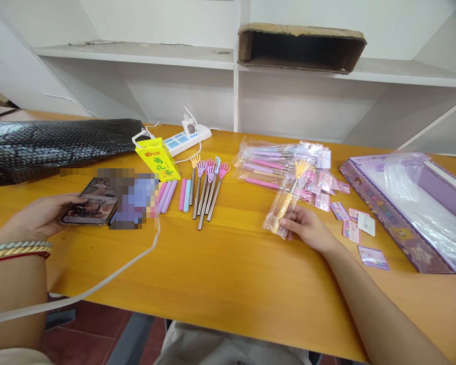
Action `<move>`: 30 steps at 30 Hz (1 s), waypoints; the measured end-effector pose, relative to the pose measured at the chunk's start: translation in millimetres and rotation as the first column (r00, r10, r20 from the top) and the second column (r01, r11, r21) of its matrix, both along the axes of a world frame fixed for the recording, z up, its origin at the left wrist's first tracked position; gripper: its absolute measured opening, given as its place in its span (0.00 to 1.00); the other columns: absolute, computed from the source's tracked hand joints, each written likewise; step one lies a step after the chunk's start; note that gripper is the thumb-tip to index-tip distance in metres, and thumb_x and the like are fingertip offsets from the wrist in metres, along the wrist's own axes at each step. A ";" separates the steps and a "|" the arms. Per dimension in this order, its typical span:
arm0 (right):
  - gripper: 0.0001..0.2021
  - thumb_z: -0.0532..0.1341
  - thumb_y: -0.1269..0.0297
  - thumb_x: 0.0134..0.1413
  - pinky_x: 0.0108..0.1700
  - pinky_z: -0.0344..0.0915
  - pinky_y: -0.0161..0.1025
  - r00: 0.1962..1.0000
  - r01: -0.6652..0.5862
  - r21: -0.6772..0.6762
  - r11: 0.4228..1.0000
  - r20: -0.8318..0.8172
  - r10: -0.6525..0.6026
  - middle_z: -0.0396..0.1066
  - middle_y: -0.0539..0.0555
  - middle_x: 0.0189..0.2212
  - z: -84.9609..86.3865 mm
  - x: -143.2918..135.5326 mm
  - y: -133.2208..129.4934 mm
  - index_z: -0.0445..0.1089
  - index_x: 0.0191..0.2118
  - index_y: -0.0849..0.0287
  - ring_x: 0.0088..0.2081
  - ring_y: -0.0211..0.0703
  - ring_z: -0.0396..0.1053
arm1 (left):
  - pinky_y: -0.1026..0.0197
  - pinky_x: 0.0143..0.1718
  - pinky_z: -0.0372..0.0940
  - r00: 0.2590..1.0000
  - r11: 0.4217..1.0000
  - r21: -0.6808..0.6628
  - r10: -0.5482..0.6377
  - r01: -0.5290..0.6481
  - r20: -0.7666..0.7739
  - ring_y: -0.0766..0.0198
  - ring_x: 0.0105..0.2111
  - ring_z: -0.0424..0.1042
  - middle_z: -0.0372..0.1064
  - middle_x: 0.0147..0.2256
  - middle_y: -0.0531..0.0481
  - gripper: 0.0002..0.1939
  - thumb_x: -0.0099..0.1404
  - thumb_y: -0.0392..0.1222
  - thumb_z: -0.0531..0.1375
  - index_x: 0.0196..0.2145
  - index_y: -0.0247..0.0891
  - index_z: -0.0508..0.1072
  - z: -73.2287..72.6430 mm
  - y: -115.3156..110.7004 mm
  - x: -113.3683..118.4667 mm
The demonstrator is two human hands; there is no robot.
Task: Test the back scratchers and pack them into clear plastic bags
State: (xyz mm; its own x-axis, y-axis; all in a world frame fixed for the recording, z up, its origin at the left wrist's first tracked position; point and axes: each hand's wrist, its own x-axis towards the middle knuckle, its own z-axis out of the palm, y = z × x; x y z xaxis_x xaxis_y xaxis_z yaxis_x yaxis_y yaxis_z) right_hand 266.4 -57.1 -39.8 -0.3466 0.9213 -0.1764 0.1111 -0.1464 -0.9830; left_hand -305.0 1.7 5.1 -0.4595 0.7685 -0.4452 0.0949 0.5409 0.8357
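My left hand [45, 215] holds a phone [93, 203] by its left edge, at the left of the table. My right hand [302, 225] is closed on a bagged yellow back scratcher [283, 210], its claw end pointing away from me. Behind it lie several bagged back scratchers [266, 165] in a pile. Unbagged back scratchers [207, 190] with metal rods and coloured claws lie mid-table. Beside them are loose pink, purple and blue handles [169, 196]. Small printed cards [373, 257] are scattered to the right of my right hand.
A purple display box [397, 218] with clear plastic bags stands at the right. A yellow carton [158, 159], a power strip [188, 139] and a black wrapped roll [61, 144] lie at the back left. A white cable [117, 271] crosses the front left. A cardboard box [300, 48] sits on the shelf.
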 end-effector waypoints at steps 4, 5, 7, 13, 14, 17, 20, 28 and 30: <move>0.15 0.62 0.55 0.49 0.23 0.63 0.32 1.000 -0.011 0.012 1.000 -0.010 0.011 0.65 0.48 0.22 -0.2 0.1 0.2 0.62 0.37 0.61 0.21 0.35 0.64 | 0.61 0.20 0.69 0.986 0.992 -0.045 0.123 -0.118 0.116 0.61 0.22 0.70 0.72 0.24 0.50 0.13 0.44 0.29 0.56 0.31 0.34 0.70 -0.1 0.8 -3.9; 0.15 0.62 0.55 0.49 0.23 0.63 0.33 1.000 -0.013 0.012 1.000 -0.010 0.013 0.65 0.48 0.22 -0.2 0.1 0.3 0.62 0.38 0.61 0.21 0.35 0.65 | 0.61 0.20 0.69 0.984 0.991 -0.046 0.130 -0.125 0.122 0.61 0.22 0.69 0.72 0.24 0.50 0.13 0.44 0.29 0.56 0.31 0.34 0.70 -0.5 1.0 -5.3; 0.16 0.62 0.55 0.49 0.23 0.63 0.33 1.000 -0.013 0.009 1.000 -0.009 0.013 0.66 0.48 0.22 -0.1 0.0 0.4 0.62 0.38 0.60 0.21 0.35 0.65 | 0.61 0.20 0.69 0.985 0.993 -0.041 0.119 -0.115 0.127 0.60 0.22 0.69 0.72 0.24 0.49 0.13 0.45 0.30 0.56 0.31 0.34 0.70 -1.0 1.2 -6.9; 0.15 0.62 0.55 0.49 0.23 0.62 0.32 1.000 0.004 -0.003 1.000 0.017 -0.004 0.65 0.48 0.22 0.9 -0.2 -0.2 0.63 0.37 0.60 0.21 0.34 0.64 | 0.59 0.21 0.69 0.981 0.992 -0.037 0.126 -0.122 0.145 0.59 0.22 0.69 0.72 0.25 0.48 0.16 0.44 0.30 0.54 0.34 0.33 0.71 1.3 -0.9 -3.3; 0.15 0.62 0.55 0.49 0.23 0.62 0.32 1.000 0.005 -0.001 1.000 0.015 -0.005 0.65 0.48 0.22 1.0 -0.1 -0.3 0.63 0.37 0.60 0.20 0.34 0.64 | 0.58 0.21 0.69 0.981 0.992 -0.036 0.128 -0.124 0.149 0.59 0.21 0.69 0.72 0.25 0.48 0.18 0.44 0.30 0.54 0.36 0.32 0.71 1.9 -1.2 -2.5; 0.15 0.62 0.55 0.49 0.23 0.63 0.32 1.000 0.001 0.002 1.000 0.003 -0.001 0.66 0.48 0.22 1.2 -0.1 -0.4 0.63 0.37 0.60 0.21 0.35 0.64 | 0.58 0.21 0.69 0.980 0.993 -0.041 0.115 -0.109 0.162 0.58 0.21 0.70 0.72 0.25 0.47 0.20 0.44 0.31 0.55 0.38 0.32 0.71 2.7 -1.2 -1.6; 0.16 0.62 0.54 0.48 0.23 0.63 0.33 1.000 -0.003 0.002 1.000 0.000 0.003 0.66 0.48 0.22 1.2 -0.3 -0.1 0.63 0.37 0.60 0.21 0.35 0.64 | 0.59 0.21 0.69 0.979 0.990 -0.065 0.133 -0.124 0.158 0.58 0.22 0.70 0.73 0.26 0.47 0.21 0.44 0.31 0.55 0.39 0.33 0.71 2.3 -0.6 -2.6; 0.15 0.62 0.55 0.49 0.23 0.63 0.32 1.000 -0.005 0.013 1.000 -0.002 0.005 0.66 0.48 0.22 0.4 -0.1 -0.1 0.63 0.37 0.60 0.21 0.35 0.64 | 0.59 0.22 0.69 0.986 0.994 -0.069 0.092 -0.083 0.137 0.59 0.22 0.70 0.73 0.26 0.49 0.17 0.42 0.31 0.58 0.35 0.35 0.71 2.2 -0.8 2.6; 0.14 0.62 0.56 0.49 0.23 0.63 0.32 1.000 -0.006 0.009 1.000 -0.007 0.006 0.66 0.48 0.22 0.4 0.0 -0.3 0.62 0.37 0.60 0.21 0.34 0.64 | 0.60 0.22 0.69 0.988 0.994 -0.073 0.086 -0.077 0.129 0.59 0.23 0.71 0.73 0.26 0.49 0.16 0.43 0.30 0.58 0.34 0.35 0.71 3.0 -0.8 6.0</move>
